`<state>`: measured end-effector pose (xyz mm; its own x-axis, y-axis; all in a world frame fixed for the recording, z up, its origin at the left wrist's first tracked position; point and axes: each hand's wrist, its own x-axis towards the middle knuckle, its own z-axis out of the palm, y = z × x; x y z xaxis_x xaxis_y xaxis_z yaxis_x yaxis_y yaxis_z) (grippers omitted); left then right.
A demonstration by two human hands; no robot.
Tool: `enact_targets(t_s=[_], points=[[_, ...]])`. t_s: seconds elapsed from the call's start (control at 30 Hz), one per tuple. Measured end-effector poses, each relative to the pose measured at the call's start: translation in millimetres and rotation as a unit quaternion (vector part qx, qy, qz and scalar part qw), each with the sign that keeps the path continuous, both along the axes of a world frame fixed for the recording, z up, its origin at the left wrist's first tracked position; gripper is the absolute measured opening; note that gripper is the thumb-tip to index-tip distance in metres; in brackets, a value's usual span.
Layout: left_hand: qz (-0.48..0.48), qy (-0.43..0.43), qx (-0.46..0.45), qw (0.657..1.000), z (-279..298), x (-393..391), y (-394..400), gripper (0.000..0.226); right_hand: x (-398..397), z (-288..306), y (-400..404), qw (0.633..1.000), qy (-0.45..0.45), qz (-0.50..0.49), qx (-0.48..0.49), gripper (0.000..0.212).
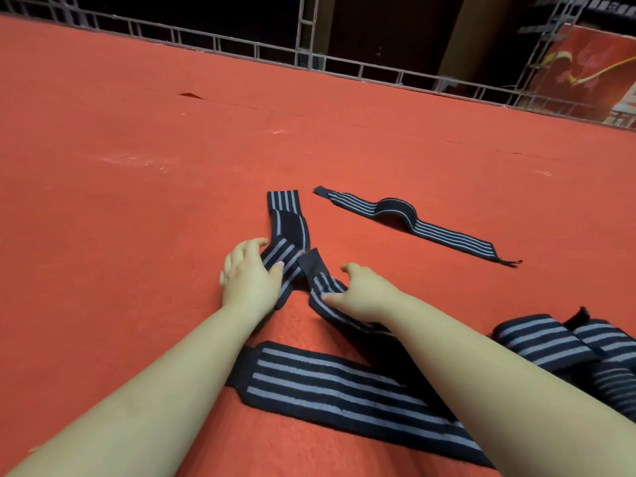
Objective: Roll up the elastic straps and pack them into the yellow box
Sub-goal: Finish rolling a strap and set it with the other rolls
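Elastic strap in hand (288, 232): black with grey stripes, it lies on the red mat near the middle of the view, bent into a crooked line with its far end flat and its near part under both hands; this placement keeps it within easy reach for rolling.
Left hand (248, 277): fingers curled over the strap's left portion, thumb laid on the stripes, so the fabric appears pinned in place.
Right hand (365, 295): thumb and fingers pinch the strap's near right portion, whose dark tab end (311, 261) stands up between the two hands; the grip looks suited to starting a roll from that end.
Second strap (416, 224): farther right, well apart from the hands, stretched out with one hump in the middle; untouched, it seems to await its turn.
Third strap (344, 387): nearest, flat and wide, passing beneath the right forearm.
Heap of straps (564, 342): at the near right edge, loosely bundled; whether any are properly rolled cannot be told.
Red mat (137, 166): gives a flat working surface.
Yellow box: not in view.
Progress: judged early, since no finished roll shows.
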<state>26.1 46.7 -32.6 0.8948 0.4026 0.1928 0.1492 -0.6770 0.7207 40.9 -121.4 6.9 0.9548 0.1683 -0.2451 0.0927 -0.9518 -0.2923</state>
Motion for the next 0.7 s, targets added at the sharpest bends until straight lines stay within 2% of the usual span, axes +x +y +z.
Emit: enact_targets(t_s=[0.1,0.17,0.2,0.27,0.37,0.43,0.57,0.7], points=[[-0.021,0.027,-0.036,0.999,-7,16,5,0.052,22,-15,23,0.994,0.024,-0.04,0.098,0.074],[-0.024,0.052,-0.151,0.987,-11,31,9,0.054,35,-24,33,0.984,0.03,-0.077,0.156,0.075],[-0.013,0.06,-0.201,0.978,-14,38,11,0.052,41,-29,37,0.981,0.024,-0.091,0.172,0.071],[0.009,0.068,-0.231,0.971,-21,47,17,0.038,50,-38,40,0.975,-0.007,-0.108,0.194,0.052],[-0.005,0.084,-0.168,0.982,-32,49,22,0.033,53,-43,41,0.97,-0.046,-0.105,0.215,0.028],[0.0,0.106,-0.069,0.992,-36,47,21,0.038,51,-43,37,0.967,-0.071,-0.088,0.23,0.017],[0.022,0.111,0.063,0.992,-34,39,17,0.032,39,-30,22,0.955,-0.11,-0.055,0.269,0.014],[0.062,0.102,0.111,0.987,-29,28,12,0.037,27,-3,-8,0.926,-0.155,-0.07,0.337,0.019]])
